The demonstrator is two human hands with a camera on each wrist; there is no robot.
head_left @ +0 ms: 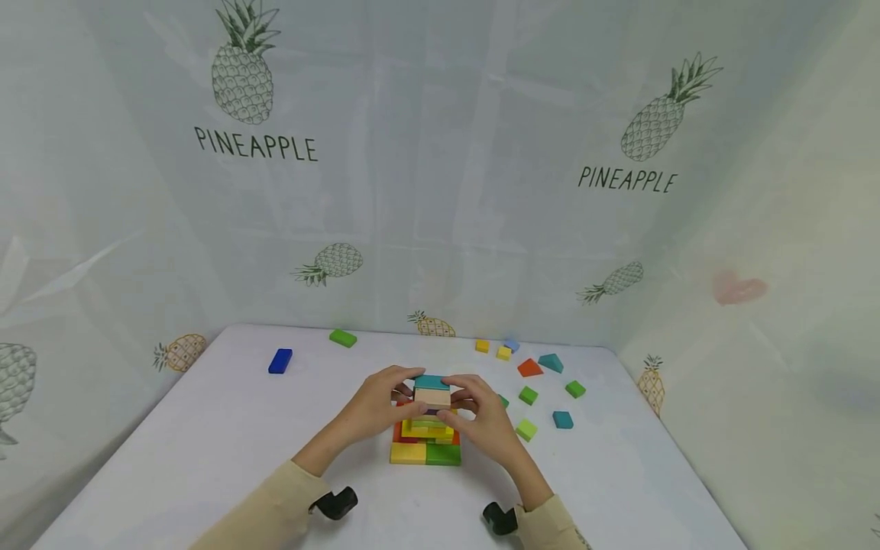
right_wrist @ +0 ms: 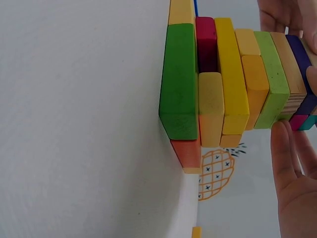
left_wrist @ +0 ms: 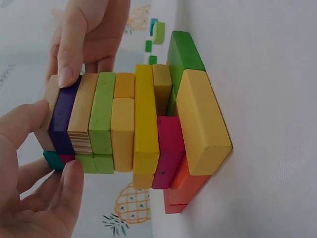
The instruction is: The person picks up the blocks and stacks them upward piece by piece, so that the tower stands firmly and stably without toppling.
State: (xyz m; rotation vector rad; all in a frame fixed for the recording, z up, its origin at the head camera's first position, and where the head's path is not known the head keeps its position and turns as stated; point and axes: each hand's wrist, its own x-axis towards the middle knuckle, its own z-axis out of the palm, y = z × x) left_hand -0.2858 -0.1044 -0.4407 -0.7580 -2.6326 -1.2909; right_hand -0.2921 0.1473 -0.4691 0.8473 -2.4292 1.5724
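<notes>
A tower of coloured wooden blocks (left_wrist: 147, 124) stands upright on the table, with a yellow block (head_left: 409, 454) and a green block (head_left: 443, 456) at its front base. My left hand (head_left: 374, 405) holds its upper part from the left, the thumb on the front of a plain wood block (left_wrist: 48, 120) and the fingers behind. From the right, my right hand (head_left: 484, 424) grips the same upper blocks, its thumb in front near a dark purple block (left_wrist: 65, 115). A teal block (head_left: 432, 383) shows on top between both hands, and light green blocks (right_wrist: 271, 84) sit lower.
Loose blocks lie to the right, among them an orange-red triangle (head_left: 530, 368), a teal triangle (head_left: 551, 363) and several green pieces. A blue block (head_left: 279, 361) and a green block (head_left: 343, 338) lie at the back left. A pineapple-print curtain (head_left: 440, 191) hangs behind the table.
</notes>
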